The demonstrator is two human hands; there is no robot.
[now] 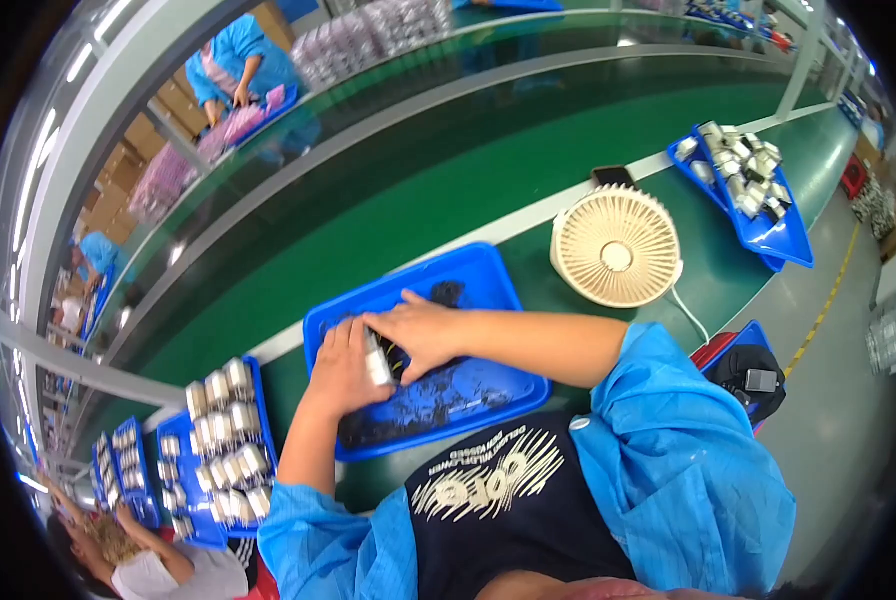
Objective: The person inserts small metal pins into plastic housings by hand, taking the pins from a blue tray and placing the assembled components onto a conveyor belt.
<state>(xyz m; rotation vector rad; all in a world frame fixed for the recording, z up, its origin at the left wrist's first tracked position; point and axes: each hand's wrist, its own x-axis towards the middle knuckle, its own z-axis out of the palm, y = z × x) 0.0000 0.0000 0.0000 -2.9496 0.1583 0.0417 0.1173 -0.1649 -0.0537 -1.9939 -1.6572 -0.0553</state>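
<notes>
Over a blue tray (513, 385) on the bench, my two hands meet around a small white block-shaped part (377, 366). My left hand (342, 372) grips it from the left, fingers wrapped over its far side. From the right, my right hand (423, 335) closes on the same part, with index finger and thumb curved round a dark side that shows thin yellow lines. My fingers hide much of the part. Small black scraps (428, 402) lie scattered over the tray's floor, with a darker clump near its far edge.
A cream round fan (616, 246) stands right of the tray, a black phone-like object (612, 177) behind it. Blue trays of white parts sit far right (774, 238) and left (205, 523). A green conveyor (448, 170) runs beyond. Co-workers (238, 62) stand across it.
</notes>
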